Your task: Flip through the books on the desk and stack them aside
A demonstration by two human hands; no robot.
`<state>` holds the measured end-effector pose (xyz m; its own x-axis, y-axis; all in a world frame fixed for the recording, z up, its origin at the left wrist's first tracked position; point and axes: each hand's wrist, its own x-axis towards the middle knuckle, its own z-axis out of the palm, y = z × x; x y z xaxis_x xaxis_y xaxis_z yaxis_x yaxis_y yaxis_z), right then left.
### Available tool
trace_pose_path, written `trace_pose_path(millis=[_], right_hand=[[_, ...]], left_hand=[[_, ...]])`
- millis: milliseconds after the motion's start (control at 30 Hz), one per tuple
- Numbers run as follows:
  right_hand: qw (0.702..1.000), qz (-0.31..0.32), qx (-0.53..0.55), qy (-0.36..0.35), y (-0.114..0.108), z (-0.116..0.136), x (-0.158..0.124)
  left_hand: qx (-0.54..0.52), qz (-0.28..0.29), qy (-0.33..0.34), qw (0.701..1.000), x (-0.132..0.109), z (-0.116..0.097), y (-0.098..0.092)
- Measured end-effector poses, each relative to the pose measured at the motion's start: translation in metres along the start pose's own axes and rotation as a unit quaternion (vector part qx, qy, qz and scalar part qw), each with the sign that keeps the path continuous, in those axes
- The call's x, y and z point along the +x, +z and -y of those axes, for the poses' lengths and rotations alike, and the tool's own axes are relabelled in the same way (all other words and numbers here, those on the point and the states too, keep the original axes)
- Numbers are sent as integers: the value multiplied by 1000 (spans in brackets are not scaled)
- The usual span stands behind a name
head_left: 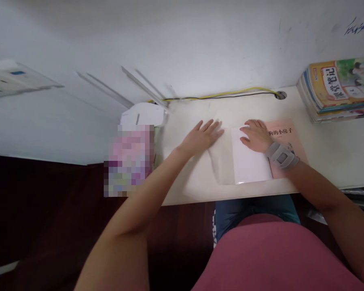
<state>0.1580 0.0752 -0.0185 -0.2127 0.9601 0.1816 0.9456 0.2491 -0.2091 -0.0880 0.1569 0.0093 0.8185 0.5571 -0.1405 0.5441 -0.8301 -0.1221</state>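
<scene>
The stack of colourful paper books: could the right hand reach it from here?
Probably yes: the right hand rests on white paper, with only a flat pink printed cover and white tabletop before the stack.

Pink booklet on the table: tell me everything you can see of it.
The booklet looks like paper, its pink face printed with black Chinese characters and a small, partly hidden picture. It lies flat on the white table, a white sheet adjoining its left; whether they are joined is unclear. The right hand and its wristband cover part of it.
</scene>
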Motion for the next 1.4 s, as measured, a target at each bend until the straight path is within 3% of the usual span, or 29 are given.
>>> trace_pose_path(millis=[100, 167, 233, 333, 367, 433, 533, 600, 733, 900, 1000, 1400], right_hand=[[1000, 7, -2, 0, -1, 0, 0], [1000, 8, -4, -3, -2, 0, 0], [1000, 4, -4, -5, -3, 0, 0], [1000, 3, -1, -4, -3, 1, 0], [1000, 4, 1, -2, -2, 1, 0], [1000, 3, 10, 1, -2, 1, 1], [999, -21, 48, 11, 0, -1, 5], [995, -38, 86, 21, -1, -4, 7], [992, -25, 121, 7, -10, -15, -6], [994, 53, 92, -14, -18, -19, -51], [994, 68, 80, -2, -15, -13, -66], [996, 80, 27, 3, -12, -2, -66]], left_hand=[[-9, -33, -53, 998, -24, 11, -15], [-34, -72, -92, 993, -40, -5, -26], [-77, -112, -96, 986, -50, -47, -33], [-166, -137, -6, 977, -51, -133, -30], [-190, -122, 28, 974, -47, -156, -26], [-206, -82, 11, 975, -37, -183, -14], [-169, -41, -167, 970, -26, -171, 6], [-158, -37, -223, 961, -29, -146, 17], [-172, -76, -220, 957, -44, -119, 33], [-210, -115, -206, 949, -48, -122, 40], [-227, -128, -199, 945, -47, -120, 41], [-252, -141, -196, 937, -49, -118, 43]])
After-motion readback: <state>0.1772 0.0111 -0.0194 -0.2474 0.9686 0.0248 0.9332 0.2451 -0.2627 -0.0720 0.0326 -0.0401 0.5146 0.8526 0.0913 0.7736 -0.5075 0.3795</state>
